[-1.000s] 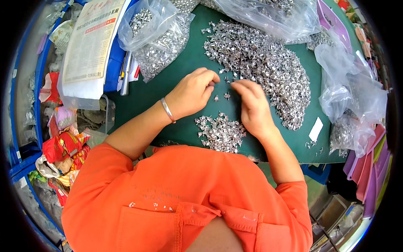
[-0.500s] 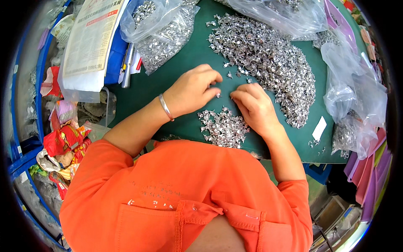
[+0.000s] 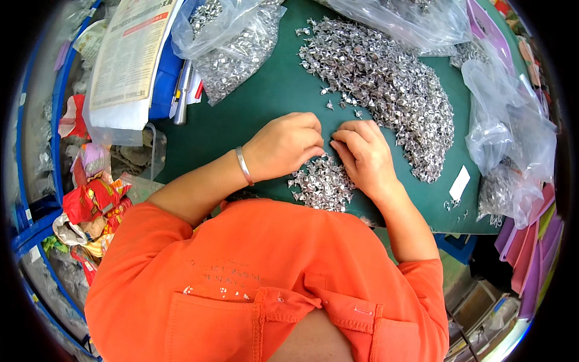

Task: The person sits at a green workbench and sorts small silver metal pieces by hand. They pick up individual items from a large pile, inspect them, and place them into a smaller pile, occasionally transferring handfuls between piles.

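Note:
My left hand (image 3: 287,146), with a silver bangle (image 3: 243,166) at its wrist, is closed with curled fingers at the upper left edge of a small heap of silvery metal pieces (image 3: 324,186). Facing it across a narrow gap, my right hand (image 3: 366,155) has thumb and fingertips drawn together beside the same heap. Anything between the fingers of either hand is hidden or too small to name. Beyond my right hand spreads a much larger pile of the same small pronged metal pieces (image 3: 386,84), with a few loose ones near its left edge.
Clear plastic bags of metal pieces (image 3: 241,54) lie at the back left, with others (image 3: 503,133) at the right. A printed sheet (image 3: 129,60) and a metal-handled tool (image 3: 183,93) lie left. A white slip (image 3: 459,183) rests on the green tabletop (image 3: 241,117).
My left hand has come down toward me, to the small heap's edge, and its fingers have closed in. A metal piece visible by its fingertips earlier no longer shows. My right hand has barely moved.

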Demonstrator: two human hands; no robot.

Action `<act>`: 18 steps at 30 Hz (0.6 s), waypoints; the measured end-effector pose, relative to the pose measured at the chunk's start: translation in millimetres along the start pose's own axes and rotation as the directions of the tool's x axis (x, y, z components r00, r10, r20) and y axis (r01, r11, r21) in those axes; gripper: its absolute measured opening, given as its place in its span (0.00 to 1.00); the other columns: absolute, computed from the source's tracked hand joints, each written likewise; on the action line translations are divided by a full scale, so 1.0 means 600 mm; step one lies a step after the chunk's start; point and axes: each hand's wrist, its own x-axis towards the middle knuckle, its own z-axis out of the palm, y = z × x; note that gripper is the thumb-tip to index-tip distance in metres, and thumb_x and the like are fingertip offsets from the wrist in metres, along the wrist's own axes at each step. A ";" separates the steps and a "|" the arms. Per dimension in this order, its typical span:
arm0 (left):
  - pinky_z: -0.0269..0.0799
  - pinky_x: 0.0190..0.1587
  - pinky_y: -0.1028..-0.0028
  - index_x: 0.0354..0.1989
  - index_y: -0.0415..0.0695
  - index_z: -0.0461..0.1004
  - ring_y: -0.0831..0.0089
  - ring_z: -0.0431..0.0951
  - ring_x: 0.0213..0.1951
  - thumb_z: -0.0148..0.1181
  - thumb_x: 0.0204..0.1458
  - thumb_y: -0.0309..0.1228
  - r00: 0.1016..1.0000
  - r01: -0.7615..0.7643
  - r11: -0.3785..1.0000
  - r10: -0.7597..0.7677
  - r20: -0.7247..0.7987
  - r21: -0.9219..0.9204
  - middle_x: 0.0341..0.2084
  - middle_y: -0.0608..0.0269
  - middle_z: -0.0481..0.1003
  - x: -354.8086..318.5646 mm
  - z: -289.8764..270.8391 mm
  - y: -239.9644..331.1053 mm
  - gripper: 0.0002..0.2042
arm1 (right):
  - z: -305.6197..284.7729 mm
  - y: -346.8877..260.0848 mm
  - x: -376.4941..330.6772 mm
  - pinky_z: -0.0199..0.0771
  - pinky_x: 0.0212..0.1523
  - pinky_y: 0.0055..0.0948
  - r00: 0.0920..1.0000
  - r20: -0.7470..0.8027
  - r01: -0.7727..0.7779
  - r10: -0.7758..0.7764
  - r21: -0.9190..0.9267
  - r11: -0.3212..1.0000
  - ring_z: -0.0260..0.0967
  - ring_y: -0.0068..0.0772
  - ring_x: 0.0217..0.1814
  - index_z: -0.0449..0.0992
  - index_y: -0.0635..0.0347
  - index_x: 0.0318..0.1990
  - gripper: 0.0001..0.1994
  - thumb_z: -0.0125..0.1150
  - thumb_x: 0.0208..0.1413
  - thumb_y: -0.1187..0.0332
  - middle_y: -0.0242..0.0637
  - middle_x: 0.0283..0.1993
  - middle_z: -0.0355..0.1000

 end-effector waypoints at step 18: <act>0.74 0.42 0.64 0.39 0.39 0.76 0.55 0.78 0.38 0.63 0.52 0.21 0.985 0.161 0.987 -0.161 -0.054 -0.002 0.35 0.54 0.75 0.037 -0.011 -0.006 0.07 | -0.001 0.017 0.040 0.75 0.46 0.41 0.999 -0.023 0.045 -0.048 -0.097 0.994 0.71 0.50 0.46 0.78 0.63 0.45 0.17 0.61 0.45 0.82 0.44 0.46 0.75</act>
